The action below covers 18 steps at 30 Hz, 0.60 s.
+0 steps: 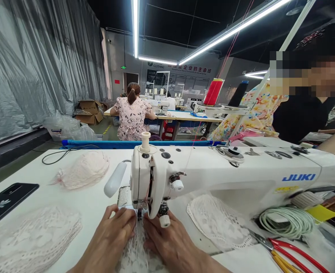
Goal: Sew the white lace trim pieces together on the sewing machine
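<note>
Currently mid-seam: left hand and right hand lie flat, pinning lace under the needle, 6 o'clock of the machine. Next likely needs steady feeding toward 12 o'clock.

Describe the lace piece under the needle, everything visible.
The lace piece is white, openwork and see-through, lying flat on the white table at the bottom centre. Its far end runs under the sewing machine head. The left hand and right hand press on it from either side, fingertips near the needle. Its near end is cut off by the frame.
</note>
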Motion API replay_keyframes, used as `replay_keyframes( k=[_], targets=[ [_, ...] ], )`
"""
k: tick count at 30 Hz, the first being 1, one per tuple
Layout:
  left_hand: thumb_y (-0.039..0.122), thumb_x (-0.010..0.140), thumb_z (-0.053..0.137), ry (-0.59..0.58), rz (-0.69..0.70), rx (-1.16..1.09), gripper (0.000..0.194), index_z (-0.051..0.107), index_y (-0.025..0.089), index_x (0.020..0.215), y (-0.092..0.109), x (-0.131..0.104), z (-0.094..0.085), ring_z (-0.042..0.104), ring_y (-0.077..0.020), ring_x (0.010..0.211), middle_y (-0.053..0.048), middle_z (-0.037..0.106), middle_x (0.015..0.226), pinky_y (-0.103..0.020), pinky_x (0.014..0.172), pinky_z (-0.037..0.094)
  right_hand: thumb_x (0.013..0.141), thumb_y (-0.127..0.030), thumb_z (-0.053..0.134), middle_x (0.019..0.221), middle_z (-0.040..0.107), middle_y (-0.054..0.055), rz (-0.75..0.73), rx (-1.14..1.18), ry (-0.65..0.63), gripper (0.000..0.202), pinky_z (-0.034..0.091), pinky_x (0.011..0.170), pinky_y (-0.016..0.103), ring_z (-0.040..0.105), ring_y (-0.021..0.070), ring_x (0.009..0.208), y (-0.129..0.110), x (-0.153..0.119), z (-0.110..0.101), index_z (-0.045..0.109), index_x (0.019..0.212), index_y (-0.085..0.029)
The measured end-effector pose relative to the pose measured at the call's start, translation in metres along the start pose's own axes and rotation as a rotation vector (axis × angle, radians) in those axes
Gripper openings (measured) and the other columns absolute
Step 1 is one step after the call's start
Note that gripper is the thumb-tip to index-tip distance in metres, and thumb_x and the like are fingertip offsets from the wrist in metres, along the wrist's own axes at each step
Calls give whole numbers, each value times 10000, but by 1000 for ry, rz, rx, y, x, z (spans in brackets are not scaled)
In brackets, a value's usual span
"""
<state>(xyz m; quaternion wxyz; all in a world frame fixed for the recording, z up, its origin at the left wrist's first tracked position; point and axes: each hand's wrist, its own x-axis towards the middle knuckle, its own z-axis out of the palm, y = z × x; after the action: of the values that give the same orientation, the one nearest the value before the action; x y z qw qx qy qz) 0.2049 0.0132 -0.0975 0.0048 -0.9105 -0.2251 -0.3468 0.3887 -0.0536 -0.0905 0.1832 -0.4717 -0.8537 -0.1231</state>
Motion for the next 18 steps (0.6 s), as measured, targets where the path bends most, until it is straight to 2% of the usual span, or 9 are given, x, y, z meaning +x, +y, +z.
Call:
replay_keyframes(
  k=[4, 7, 10, 13, 15, 18],
  targets=[
    [68, 859, 352, -18, 0, -6, 261, 557, 230, 853, 2, 5, -7, 588, -117, 694, 62, 587, 754, -321, 778, 301, 823, -209, 632, 945, 641, 96, 22, 23, 0, 125, 459, 698, 335, 556, 240, 896, 1, 4, -5, 580, 914, -142],
    [63, 873, 342, -45, -10, 6, 270, 559, 222, 872, 9, 2, -14, 592, -130, 765, 33, 626, 871, -333, 810, 298, 840, -194, 612, 959, 640, 97, 44, 56, -72, 157, 440, 714, 335, 552, 234, 907, 0, 3, -17, 572, 980, -135],
    [30, 863, 332, -25, 37, -33, 309, 578, 206, 927, 22, -10, -20, 590, -143, 849, -4, 642, 969, -343, 850, 281, 891, -341, 552, 1045, 623, 95, -38, 169, -111, 197, 406, 774, 342, 545, 211, 930, -4, -7, -30, 562, 966, -159],
    [82, 843, 370, 0, 106, -130, 262, 581, 208, 752, 35, -23, -24, 572, -126, 710, 30, 618, 757, -316, 798, 294, 901, -510, 456, 1067, 615, 74, -165, 284, -85, 362, 368, 831, 347, 539, 176, 926, -13, -21, -33, 544, 883, -159],
    [128, 837, 390, 2, 132, -111, 244, 558, 209, 680, 43, -29, -25, 547, -133, 641, 37, 585, 670, -319, 764, 300, 928, -473, 429, 980, 634, 47, -176, 285, -24, 351, 357, 820, 350, 545, 154, 858, -20, -28, -28, 527, 826, -152],
    [108, 854, 338, -9, 145, -33, 293, 549, 208, 678, 51, -31, -25, 541, -149, 628, 23, 587, 656, -333, 752, 308, 964, -305, 416, 843, 639, 20, -159, 286, 97, 263, 360, 763, 332, 541, 129, 750, -30, -31, -20, 506, 773, -147]
  ],
)
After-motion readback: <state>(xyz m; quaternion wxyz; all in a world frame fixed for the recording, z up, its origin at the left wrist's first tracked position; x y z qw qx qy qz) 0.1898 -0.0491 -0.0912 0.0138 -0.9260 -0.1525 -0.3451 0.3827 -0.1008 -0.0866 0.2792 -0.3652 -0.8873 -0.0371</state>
